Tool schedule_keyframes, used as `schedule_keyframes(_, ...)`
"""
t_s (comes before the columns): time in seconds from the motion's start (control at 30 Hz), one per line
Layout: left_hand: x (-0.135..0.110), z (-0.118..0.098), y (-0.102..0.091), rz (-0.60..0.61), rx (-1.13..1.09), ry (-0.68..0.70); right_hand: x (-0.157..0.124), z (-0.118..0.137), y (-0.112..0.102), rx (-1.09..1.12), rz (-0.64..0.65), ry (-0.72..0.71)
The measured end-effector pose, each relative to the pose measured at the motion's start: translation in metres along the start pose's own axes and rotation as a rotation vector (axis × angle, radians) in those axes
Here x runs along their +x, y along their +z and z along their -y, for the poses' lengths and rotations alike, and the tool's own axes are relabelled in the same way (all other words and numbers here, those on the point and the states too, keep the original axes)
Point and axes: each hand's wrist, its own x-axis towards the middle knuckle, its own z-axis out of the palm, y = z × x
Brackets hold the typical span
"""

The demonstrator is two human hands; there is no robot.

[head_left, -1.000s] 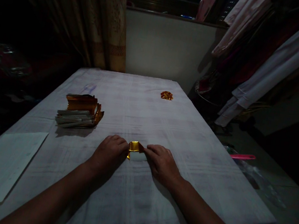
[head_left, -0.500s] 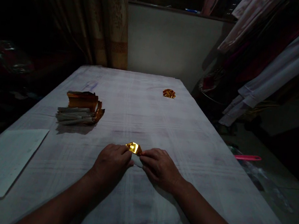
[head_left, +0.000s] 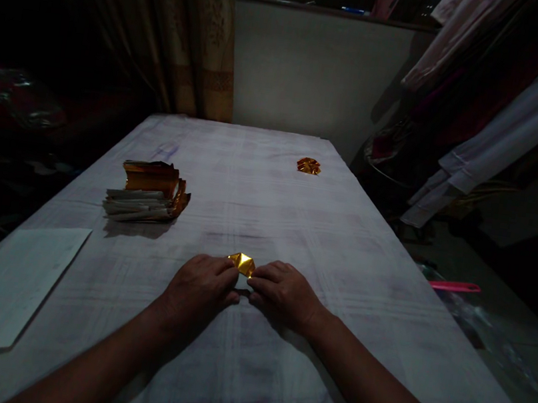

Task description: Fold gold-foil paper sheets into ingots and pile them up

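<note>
A small folded piece of gold foil paper [head_left: 242, 263] is pinched between my two hands near the front middle of the table. My left hand [head_left: 202, 284] is closed on its left end, thumb and fingers together. On its right end my right hand [head_left: 284, 294] grips in the same way. The fingertips hide both ends of the paper. A stack of gold foil paper sheets [head_left: 147, 197], bent over with pale backs showing, lies to the left beyond my left hand. Far off at the right sits a folded gold foil piece [head_left: 309, 166].
A checked pale cloth covers the table [head_left: 247, 212]. A white sheet [head_left: 8, 287] lies at the left edge. Clothes [head_left: 508, 123] hang on the right, and a curtain [head_left: 193, 35] hangs at the back left. A pink-handled object [head_left: 456, 286] is beyond the right edge.
My hands have drawn slightly closer together, and the pale strip seen below the foil is gone. The gold paper now shows a pointed, angular top. The view has shifted a little.
</note>
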Motion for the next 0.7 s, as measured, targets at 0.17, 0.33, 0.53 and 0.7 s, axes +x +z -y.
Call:
schedule_keyframes(0.17,-0.002,-0.01,0.004,-0.077,0.024,0.007,-0.001,0.004,0.001,0.025,-0.031,0.027)
schedule_keyframes(0.33,-0.005,-0.012,0.009,-0.163,0.032,0.002,-0.008,0.003,-0.003,0.125,-0.077,-0.003)
schedule_keyframes(0.53,-0.008,-0.012,0.008,-0.101,-0.024,-0.025,-0.012,-0.001,0.001,0.199,-0.172,0.029)
schedule_keyframes(0.7,-0.013,-0.014,0.006,-0.054,-0.133,-0.066,-0.008,0.0,0.005,0.218,-0.169,0.098)
